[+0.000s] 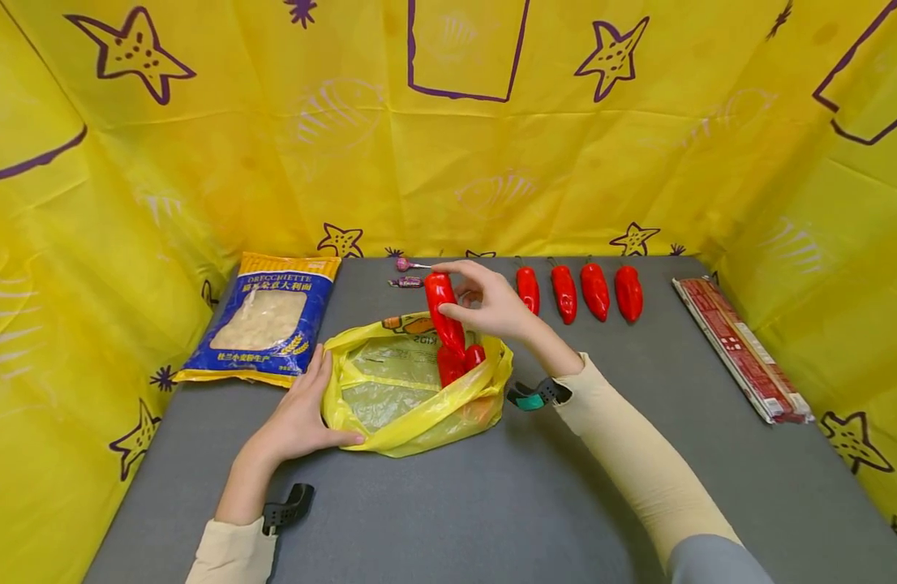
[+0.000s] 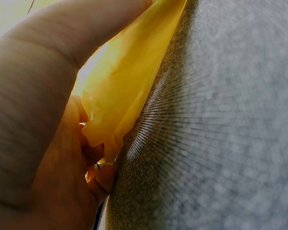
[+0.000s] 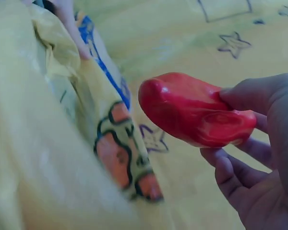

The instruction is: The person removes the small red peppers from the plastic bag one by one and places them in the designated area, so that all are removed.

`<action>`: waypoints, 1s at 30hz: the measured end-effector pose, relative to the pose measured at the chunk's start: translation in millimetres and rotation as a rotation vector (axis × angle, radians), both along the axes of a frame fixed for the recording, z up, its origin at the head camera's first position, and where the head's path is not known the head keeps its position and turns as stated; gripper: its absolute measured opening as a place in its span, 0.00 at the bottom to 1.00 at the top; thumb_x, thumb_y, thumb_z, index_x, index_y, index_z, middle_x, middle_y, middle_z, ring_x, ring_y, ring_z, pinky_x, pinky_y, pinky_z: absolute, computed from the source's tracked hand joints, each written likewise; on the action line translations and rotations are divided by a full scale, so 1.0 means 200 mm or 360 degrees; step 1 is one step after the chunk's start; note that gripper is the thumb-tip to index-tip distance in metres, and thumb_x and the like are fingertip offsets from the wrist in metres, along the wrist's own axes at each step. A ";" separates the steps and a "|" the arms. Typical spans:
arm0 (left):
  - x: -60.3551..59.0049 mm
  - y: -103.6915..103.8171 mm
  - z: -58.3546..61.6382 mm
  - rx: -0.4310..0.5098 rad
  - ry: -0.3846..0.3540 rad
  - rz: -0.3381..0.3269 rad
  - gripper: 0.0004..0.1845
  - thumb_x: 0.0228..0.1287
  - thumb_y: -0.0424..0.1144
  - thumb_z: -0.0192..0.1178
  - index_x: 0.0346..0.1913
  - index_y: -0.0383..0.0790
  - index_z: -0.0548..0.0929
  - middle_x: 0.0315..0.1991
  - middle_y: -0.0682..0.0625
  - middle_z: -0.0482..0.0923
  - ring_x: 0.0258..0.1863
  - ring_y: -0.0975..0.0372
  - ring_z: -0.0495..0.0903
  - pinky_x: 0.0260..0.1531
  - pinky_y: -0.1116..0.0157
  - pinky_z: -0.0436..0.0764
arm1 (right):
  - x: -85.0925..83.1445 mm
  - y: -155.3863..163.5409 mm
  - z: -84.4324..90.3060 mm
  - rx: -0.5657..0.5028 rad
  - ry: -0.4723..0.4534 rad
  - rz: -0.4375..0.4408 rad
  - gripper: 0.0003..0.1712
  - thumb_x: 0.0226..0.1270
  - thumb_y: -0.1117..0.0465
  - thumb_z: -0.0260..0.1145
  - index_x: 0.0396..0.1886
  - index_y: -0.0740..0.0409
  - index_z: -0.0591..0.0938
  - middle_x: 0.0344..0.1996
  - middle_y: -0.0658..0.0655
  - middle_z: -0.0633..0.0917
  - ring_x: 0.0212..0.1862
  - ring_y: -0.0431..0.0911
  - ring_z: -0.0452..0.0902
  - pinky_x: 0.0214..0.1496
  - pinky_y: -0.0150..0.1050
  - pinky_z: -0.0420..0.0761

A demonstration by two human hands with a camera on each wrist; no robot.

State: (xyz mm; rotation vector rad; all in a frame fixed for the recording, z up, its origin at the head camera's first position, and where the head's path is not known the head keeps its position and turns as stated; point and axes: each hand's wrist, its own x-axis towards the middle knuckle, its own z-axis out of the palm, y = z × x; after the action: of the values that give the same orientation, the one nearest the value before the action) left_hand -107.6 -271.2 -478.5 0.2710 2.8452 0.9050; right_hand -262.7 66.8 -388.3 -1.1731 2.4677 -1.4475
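At the left, the left hand (image 1: pixel 298 418) rests on the gray table (image 1: pixel 492 503) with its fingers curled on the rim of the yellow plastic bag (image 1: pixel 412 405), holding the mouth open. The right hand (image 1: pixel 492 304) is above the bag and pinches a red pepper (image 1: pixel 443 312) between thumb and fingers. The pepper's long axis is nearly upright, the tip pointing down into the bag, where other red peppers (image 1: pixel 459 361) already lie. It looks glossy, smooth and plump. Farther right, four peppers in a row (image 1: pixel 580 292) lie on the table.
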 end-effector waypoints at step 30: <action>0.00 0.01 0.01 -0.0012 -0.0012 -0.0015 0.82 0.44 0.70 0.81 0.85 0.30 0.38 0.86 0.34 0.26 0.82 0.30 0.39 0.74 0.26 0.49 | 0.07 0.84 -0.45 -0.0218 -0.0324 -0.0626 0.30 0.70 0.69 0.72 0.71 0.61 0.78 0.52 0.67 0.80 0.39 0.43 0.77 0.35 0.30 0.78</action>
State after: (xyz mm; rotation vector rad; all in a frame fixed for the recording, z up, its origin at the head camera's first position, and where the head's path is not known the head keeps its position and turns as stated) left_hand -108.1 -268.4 -475.8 0.2788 2.8374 0.8914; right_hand -248.3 234.6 -478.3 -0.5323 2.5841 -1.7505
